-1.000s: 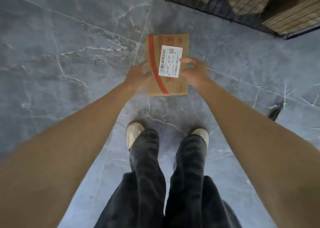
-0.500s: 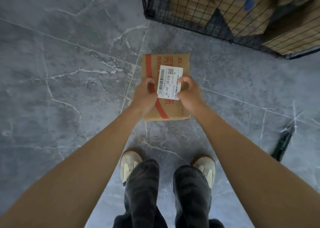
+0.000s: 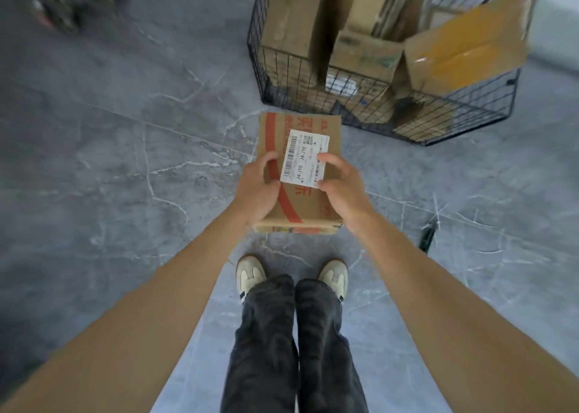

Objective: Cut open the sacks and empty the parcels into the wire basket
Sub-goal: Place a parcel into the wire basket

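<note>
I hold a flat brown cardboard parcel (image 3: 313,207) with a red stripe and a white barcode label, level in front of me above the floor. My left hand (image 3: 258,190) grips its left edge, thumb on top. My right hand (image 3: 341,187) grips its right edge, fingers resting on the label. The black wire basket (image 3: 470,111) stands on the floor just beyond the parcel, to the upper right, and holds several cardboard boxes. No sack is in view.
Grey marbled floor tiles (image 3: 125,162) spread all around. A dark, thin tool (image 3: 427,237) lies on the floor to my right. My two feet (image 3: 250,274) stand below the parcel. A blurred dark object (image 3: 62,2) sits at the top left.
Both hands have lifted the parcel off the floor and brought it closer to me. My view has tilted up, so much more of the wire basket shows.
</note>
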The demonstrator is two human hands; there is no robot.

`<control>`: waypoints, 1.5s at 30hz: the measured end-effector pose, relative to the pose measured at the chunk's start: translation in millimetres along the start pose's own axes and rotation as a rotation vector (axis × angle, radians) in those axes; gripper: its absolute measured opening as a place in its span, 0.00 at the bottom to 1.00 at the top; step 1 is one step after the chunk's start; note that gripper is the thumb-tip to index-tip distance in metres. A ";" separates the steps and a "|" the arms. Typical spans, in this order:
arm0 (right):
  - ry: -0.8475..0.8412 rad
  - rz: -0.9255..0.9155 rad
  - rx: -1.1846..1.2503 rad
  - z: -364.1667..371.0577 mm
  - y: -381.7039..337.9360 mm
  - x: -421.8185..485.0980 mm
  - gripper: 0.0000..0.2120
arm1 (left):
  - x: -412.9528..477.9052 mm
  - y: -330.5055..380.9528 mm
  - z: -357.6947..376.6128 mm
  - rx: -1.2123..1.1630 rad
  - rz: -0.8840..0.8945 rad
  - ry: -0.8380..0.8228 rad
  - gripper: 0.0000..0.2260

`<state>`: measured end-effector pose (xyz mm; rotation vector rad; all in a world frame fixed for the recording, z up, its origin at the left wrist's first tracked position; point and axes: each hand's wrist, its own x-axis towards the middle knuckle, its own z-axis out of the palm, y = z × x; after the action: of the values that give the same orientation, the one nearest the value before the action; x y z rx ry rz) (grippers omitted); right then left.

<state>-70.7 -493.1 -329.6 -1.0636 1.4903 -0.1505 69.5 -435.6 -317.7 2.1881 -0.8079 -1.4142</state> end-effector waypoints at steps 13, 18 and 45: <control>0.097 -0.185 -0.003 -73.1 -226.5 -125.1 0.24 | -105.4 217.8 -143.5 0.074 0.255 0.018 0.24; 0.142 -0.247 -0.015 -89.2 -273.2 -138.1 0.25 | -110.6 261.7 -166.7 0.100 0.306 0.034 0.26; 0.020 -0.220 -0.183 -116.9 -296.0 88.2 0.28 | 95.3 302.4 -129.4 0.240 0.015 0.035 0.29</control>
<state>-2.8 -776.1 -173.3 -1.3770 1.4221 -0.1816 143.7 -721.2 -143.9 2.3700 -1.0261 -1.3271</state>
